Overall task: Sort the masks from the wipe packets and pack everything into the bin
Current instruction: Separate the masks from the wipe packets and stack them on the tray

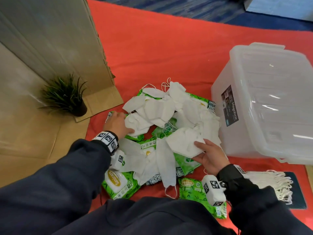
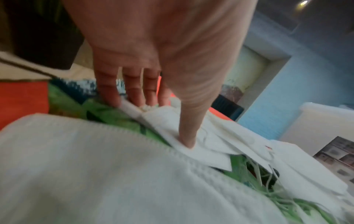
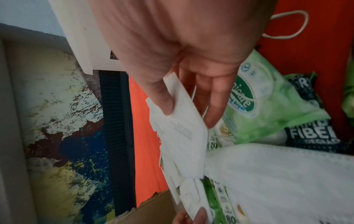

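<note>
Many white masks (image 1: pixel 159 112) lie heaped over green wipe packets (image 1: pixel 118 184) on a red cloth (image 1: pixel 152 53), the two kinds mixed together in one pile. The bin (image 1: pixel 264 102), translucent plastic with its lid on, stands at the right of the pile, touching its right edge. One mask (image 1: pixel 166 165) lies flat on the near side of the heap, ear loop trailing toward the person.

Left hand (image 1: pixel 116 123): at the left edge of the pile, fingers fairly straight, thumb pressed down into a mask (image 2: pixel 172 128), fingertips (image 2: pixel 113 97) touching the mask edge and a green packet (image 2: pixel 107 113). The left wrist view shows no closed grip; the fingers are apart.

Right hand (image 1: pixel 210 156): at the near right of the pile, beside the bin. Its grip is clamped on a stack of masks (image 3: pixel 182 131), thumb on one face and fingers on the other. A second wipe packet (image 3: pixel 264 103) lies just beyond the fingers.

A potted plant (image 1: pixel 67 97) stands on cardboard (image 1: pixel 33 141) at far left. A white fringed cloth (image 1: pixel 274 182) lies at near right. Both arms wear dark sleeves (image 1: pixel 67 175) with tagged wrist units.
</note>
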### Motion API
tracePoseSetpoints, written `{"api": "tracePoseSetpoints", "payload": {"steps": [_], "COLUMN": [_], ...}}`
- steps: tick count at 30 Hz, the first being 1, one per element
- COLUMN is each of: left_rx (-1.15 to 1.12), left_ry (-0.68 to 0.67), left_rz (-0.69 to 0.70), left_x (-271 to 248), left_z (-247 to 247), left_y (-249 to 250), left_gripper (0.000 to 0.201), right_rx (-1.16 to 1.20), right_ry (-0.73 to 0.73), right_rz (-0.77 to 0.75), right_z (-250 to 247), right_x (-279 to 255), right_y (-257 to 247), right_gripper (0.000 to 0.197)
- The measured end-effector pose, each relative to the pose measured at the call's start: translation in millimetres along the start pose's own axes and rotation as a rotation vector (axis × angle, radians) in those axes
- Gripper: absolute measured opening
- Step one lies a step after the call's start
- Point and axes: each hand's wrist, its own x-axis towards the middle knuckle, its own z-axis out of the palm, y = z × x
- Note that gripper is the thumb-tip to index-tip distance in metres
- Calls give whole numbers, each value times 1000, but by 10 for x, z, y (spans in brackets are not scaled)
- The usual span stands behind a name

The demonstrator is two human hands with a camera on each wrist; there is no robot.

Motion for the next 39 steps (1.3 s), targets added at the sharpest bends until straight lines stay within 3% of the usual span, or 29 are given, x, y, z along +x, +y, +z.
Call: {"api": "tracePoseSetpoints", "payload": {"steps": [2,5,8,12,14,16,20,24,28,31,34,39], "left_rx": [-26,-141,-387,-898,-1125,-1216,-1165,-814,-932,-984,-1065,-1145], "left_ry": [-14,26,177,329,301,187,-67,29,-165,-212,-257,-290], "left_rz": [30,59,-35,50,157,283,343,350,339,353,248,189], "left_x": [5,-65,-258,-724,-1005,-1225,-1373,-1263,-1276,-1331,-1380,-1553], "left_z": [105,102,-116,-572,-751,-824,-571,-188,-121,-43,81,214], "left_y": [28,21,-75,-29,129,312,651,784,840,856,890,996], "left_gripper": [68,41,31,21,23,27,25,26,18,15,19,24], "right_rx": [31,72,80,76,69,57,45,49,118,202,291,439], "right_ry": [-12,-35,-97,-151,-164,-183,-309,-331,-294,-261,-235,-241], "right_rz": [3,19,49,68,69,49,-44,-72,-41,-45,-31,92], "right_z": [66,122,142,197,239,277,375,412,330,281,257,244], "right_x": [-40,-110,-187,-290,-327,-360,-443,-508,-568,-589,-616,-696], "right_y": [46,133,207,244,247,250,253,268,289,280,277,287], "right_gripper": [35,35,41,40,37,40,53,55,42,44,47,53]}}
